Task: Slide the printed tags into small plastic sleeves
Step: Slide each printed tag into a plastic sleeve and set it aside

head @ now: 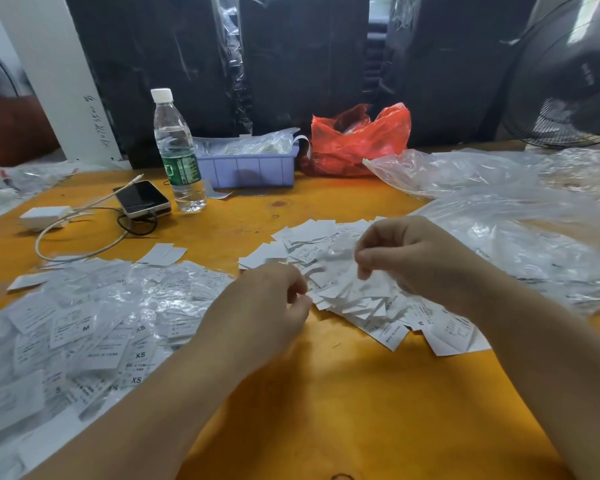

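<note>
Your yellow table [326, 393] carries loose tags [347, 292] at frame centre; your right hand [413, 258] pinches a clear sleeve [340, 258] above them, your left hand [267, 306] curls, pinching a tag's edge.

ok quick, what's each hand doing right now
left hand: fingers curled, pinching something small; cannot tell what.
right hand: fingers pinch a clear plastic sleeve.
</note>
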